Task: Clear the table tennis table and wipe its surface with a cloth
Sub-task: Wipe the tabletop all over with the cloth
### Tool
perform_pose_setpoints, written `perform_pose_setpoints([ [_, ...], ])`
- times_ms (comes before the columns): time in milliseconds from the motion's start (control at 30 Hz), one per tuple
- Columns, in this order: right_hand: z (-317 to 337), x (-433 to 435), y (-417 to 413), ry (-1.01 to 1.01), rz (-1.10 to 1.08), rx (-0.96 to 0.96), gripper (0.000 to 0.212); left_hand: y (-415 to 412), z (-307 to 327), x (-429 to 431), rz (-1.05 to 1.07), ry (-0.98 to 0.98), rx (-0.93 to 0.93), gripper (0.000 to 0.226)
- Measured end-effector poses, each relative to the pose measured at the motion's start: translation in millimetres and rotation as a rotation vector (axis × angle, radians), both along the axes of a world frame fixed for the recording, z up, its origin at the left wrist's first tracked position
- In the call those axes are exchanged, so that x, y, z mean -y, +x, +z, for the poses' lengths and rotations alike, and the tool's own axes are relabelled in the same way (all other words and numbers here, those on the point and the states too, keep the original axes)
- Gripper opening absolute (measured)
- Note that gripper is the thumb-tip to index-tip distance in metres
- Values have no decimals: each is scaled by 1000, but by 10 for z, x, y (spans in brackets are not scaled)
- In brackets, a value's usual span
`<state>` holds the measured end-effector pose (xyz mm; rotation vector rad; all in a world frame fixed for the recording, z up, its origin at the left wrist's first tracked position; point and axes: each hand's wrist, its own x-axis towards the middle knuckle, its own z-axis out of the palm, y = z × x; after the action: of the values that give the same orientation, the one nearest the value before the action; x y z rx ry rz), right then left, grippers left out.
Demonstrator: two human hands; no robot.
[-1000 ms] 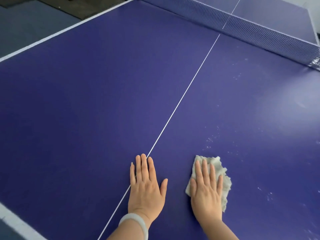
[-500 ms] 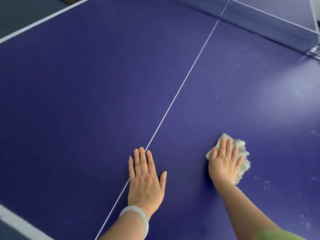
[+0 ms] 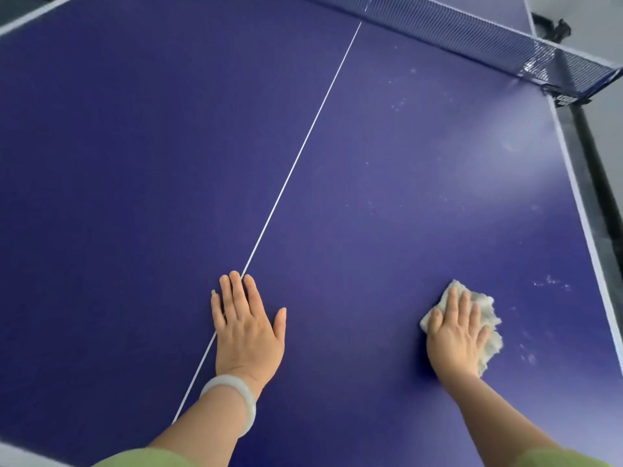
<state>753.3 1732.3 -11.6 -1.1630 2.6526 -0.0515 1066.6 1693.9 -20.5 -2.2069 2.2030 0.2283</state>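
Both hands flat on the dark blue table tennis bench (image 3: 135, 163).
The right hand (image 3: 453, 338) has its fingers (image 3: 465, 305) straight and released, pressing a crumpled white cloth (image 3: 492, 335) onto the bench near its right edge; the left hand (image 3: 247, 335) lays its fingers (image 3: 236, 291) flat across the thin white centre line (image 3: 303, 146). Pale specks (image 3: 553, 284) dot the right half; a dark mesh net (image 3: 472, 32) crosses the far end.
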Motion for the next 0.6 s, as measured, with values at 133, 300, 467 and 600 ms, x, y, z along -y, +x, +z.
perform_pose_setpoints([
  [133, -55, -282, 654, -71, 255, -22, 56, 9, -22, -16, 7, -28, -3, 76],
  [300, -50, -987, 377, -86, 689, -29, 57, 2, 1, -21, 12, -27, -16, 80],
  [467, -12, -1105, -338, 33, 189, 28, 55, 27, 75, -11, 1, 13, -7, 79],
  [600, -24, -1209, -12, 9, 177, 3, 58, -371, 226, -344, -86, 16, -54, 64],
])
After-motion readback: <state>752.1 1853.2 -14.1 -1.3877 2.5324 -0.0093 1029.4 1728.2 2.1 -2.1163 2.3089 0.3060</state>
